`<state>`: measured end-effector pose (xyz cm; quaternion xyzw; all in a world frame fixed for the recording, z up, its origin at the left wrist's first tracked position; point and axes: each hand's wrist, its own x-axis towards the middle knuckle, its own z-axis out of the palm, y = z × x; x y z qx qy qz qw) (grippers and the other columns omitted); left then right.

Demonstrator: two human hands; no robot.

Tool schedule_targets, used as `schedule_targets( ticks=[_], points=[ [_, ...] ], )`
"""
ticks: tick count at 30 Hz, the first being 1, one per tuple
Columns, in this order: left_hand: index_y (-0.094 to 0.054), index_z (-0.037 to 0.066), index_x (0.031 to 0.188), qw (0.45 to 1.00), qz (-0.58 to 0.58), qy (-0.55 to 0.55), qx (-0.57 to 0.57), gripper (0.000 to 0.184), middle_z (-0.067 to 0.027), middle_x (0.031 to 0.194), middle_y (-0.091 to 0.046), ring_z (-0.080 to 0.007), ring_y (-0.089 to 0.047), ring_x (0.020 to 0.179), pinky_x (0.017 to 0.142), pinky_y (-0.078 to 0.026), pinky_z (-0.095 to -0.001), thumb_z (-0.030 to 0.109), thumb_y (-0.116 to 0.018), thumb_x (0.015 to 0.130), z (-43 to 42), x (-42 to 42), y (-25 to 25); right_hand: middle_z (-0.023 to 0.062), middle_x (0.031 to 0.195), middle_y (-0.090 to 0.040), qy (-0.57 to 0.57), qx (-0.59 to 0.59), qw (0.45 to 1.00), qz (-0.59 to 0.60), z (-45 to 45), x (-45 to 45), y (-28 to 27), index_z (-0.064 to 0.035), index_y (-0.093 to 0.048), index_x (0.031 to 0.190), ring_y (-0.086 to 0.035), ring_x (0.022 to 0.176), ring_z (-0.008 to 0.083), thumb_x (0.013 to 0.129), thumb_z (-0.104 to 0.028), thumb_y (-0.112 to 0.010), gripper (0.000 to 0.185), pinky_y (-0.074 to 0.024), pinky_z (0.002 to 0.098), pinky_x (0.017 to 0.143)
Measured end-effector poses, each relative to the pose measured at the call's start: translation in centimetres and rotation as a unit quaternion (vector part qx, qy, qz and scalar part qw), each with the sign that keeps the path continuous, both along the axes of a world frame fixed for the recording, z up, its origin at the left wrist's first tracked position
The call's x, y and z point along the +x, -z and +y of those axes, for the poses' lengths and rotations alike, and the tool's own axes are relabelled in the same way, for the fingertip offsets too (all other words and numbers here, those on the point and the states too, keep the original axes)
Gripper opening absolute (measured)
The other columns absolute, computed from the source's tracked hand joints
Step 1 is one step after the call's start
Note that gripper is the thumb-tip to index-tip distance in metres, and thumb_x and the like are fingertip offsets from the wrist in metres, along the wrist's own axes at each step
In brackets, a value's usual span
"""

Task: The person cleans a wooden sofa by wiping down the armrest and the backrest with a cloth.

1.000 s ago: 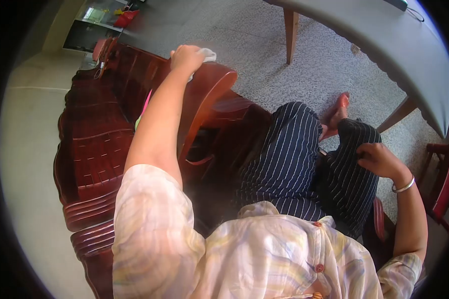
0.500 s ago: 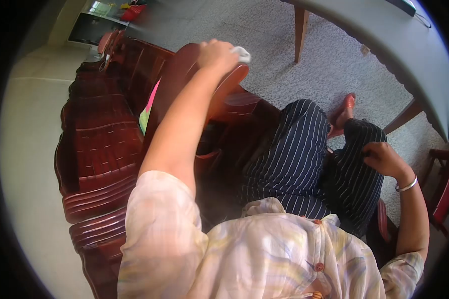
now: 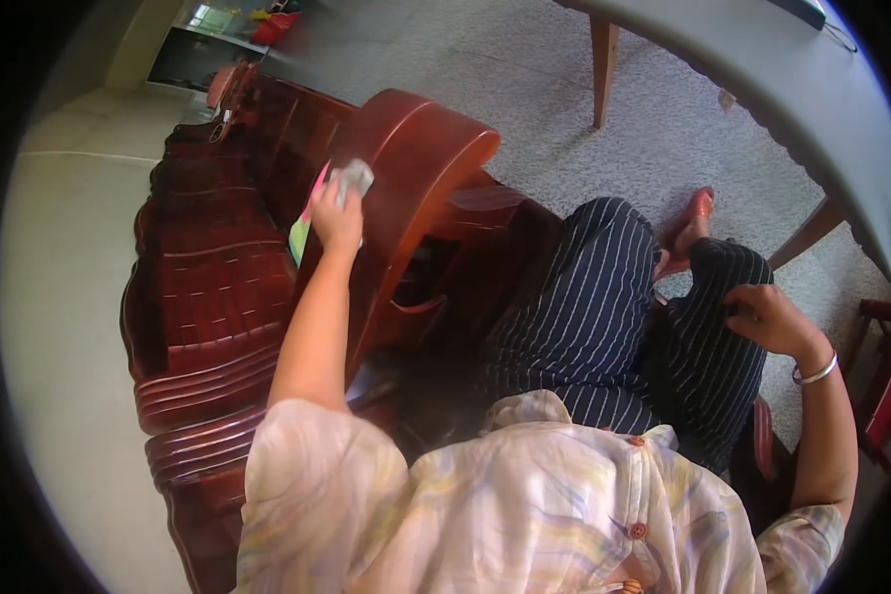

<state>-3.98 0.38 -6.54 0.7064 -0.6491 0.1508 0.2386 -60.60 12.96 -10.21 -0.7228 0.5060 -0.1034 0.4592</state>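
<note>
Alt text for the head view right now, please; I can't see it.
The left hand holds a pale cloth at the broad armrest of a red-brown wooden sofa. The right hand, silver bangle at its wrist, is by the pinstriped trousers.

Left hand point(image 3: 339, 213) of the seated person: arm extended, fingers closed around a whitish cloth point(image 3: 353, 181), at the broad curved armrest point(image 3: 431, 144) of a red-brown slatted wooden settee point(image 3: 223, 277). Pink-and-green item point(image 3: 300, 241) just beside that hand, partly hidden. Right hand point(image 3: 767, 319) over the knee of pinstriped trousers point(image 3: 604, 297), fingers loosely bent, thumb apart; silver bangle point(image 3: 815, 370) at wrist. Red shoe point(image 3: 701, 206) on speckled floor point(image 3: 485, 69), near a grey-covered surface point(image 3: 802, 89) on wooden legs.
</note>
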Motion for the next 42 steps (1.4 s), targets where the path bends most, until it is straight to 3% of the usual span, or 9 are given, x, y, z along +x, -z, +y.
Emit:
schedule_targets(
  ticks=[4,9,11,15,22,30,34,38,42],
  points=[
    [-0.057,0.008,0.106,0.992,0.062,-0.103,0.041,0.04,-0.0175,0.099,-0.054,-0.0321,-0.051,0.093,0.083,-0.038,-0.0398,0.027,-0.055,0.072,10.2,7.0,1.4,0.0131,0.058,-0.055,0.006,0.009,1.0,0.001,0.0,0.1,-0.2,0.0022,-0.056,0.086,-0.057,0.055,0.0215,0.067,-0.007,-0.061,0.022,-0.0431,0.0317,0.052],
    [-0.054,0.016,0.11,0.903,-0.07,-0.406,0.124,0.037,-0.015,0.103,-0.052,-0.0338,-0.048,0.094,0.082,-0.039,-0.0419,0.028,-0.054,0.075,22.4,12.0,1.7,0.0127,0.058,-0.055,0.01,0.026,1.0,0.012,-0.2,0.4,0.4,0.0021,-0.056,0.087,-0.056,0.055,0.0206,0.066,-0.006,-0.061,0.023,-0.0429,0.0312,0.052],
    [-0.053,0.022,0.111,0.875,-0.059,-0.46,0.141,0.033,-0.0137,0.106,-0.05,-0.0352,-0.043,0.097,0.082,-0.039,-0.0429,0.028,-0.051,0.078,23.9,10.3,0.5,0.0125,0.057,-0.055,0.017,0.037,0.999,0.025,-0.2,0.5,0.0,0.0023,-0.056,0.087,-0.055,0.053,0.0195,0.066,-0.005,-0.062,0.024,-0.0424,0.0301,0.051],
    [-0.054,0.021,0.108,0.852,-0.029,-0.504,0.14,0.031,-0.0147,0.105,-0.05,-0.0349,-0.045,0.096,0.079,-0.04,-0.0439,0.028,-0.051,0.078,22.6,8.5,1.0,0.0119,0.056,-0.054,0.006,0.01,0.999,0.036,0.0,0.4,0.5,0.003,-0.056,0.088,-0.054,0.051,0.0184,0.066,-0.005,-0.062,0.024,-0.0419,0.0289,0.05],
    [-0.055,0.016,0.108,0.961,0.041,-0.271,0.041,0.034,-0.0126,0.104,-0.05,-0.0323,-0.045,0.096,0.084,-0.036,-0.0412,0.023,-0.055,0.075,15.4,1.6,2.1,0.0106,0.058,-0.054,0.02,0.02,0.999,0.019,-0.2,0.7,0.6,0.0031,-0.056,0.088,-0.055,0.054,0.019,0.065,-0.004,-0.062,0.024,-0.0423,0.0293,0.052],
    [-0.056,0.017,0.106,1.0,-0.007,-0.008,-0.003,0.035,-0.0102,0.101,-0.049,-0.03,-0.043,0.095,0.085,-0.033,-0.0386,0.015,-0.058,0.07,7.0,-6.2,0.2,0.0104,0.061,-0.054,0.011,0.037,0.999,0.038,-0.4,0.6,0.2,0.002,-0.056,0.087,-0.055,0.057,0.0178,0.065,-0.005,-0.062,0.023,-0.042,0.0298,0.052],
    [-0.057,0.015,0.103,0.995,-0.03,0.097,-0.018,0.034,-0.0097,0.095,-0.051,-0.0292,-0.046,0.09,0.082,-0.035,-0.0379,0.014,-0.059,0.069,4.6,-5.0,-0.5,0.0102,0.059,-0.054,0.017,0.027,0.999,0.028,-0.4,0.4,0.7,0.0026,-0.056,0.085,-0.053,0.054,0.0169,0.065,-0.005,-0.061,0.022,-0.0409,0.0288,0.051],
    [-0.056,0.012,0.103,0.997,-0.056,0.051,-0.027,0.032,-0.0128,0.097,-0.053,-0.0309,-0.048,0.091,0.082,-0.036,-0.0381,0.016,-0.055,0.071,5.8,1.0,0.9,0.0099,0.057,-0.054,0.032,0.032,0.999,0.021,0.0,0.3,-0.2,0.0025,-0.056,0.086,-0.052,0.052,0.0155,0.066,-0.006,-0.062,0.022,-0.0403,0.0281,0.05],
    [-0.053,0.013,0.11,0.992,-0.023,-0.111,0.052,0.036,-0.0154,0.103,-0.053,-0.0323,-0.047,0.097,0.085,-0.035,-0.0392,0.021,-0.052,0.075,13.9,8.1,2.2,0.0096,0.057,-0.054,0.034,0.031,0.999,0.011,0.2,-0.1,0.2,0.0028,-0.056,0.087,-0.051,0.052,0.0149,0.066,-0.006,-0.062,0.023,-0.0402,0.0282,0.05]
  ],
)
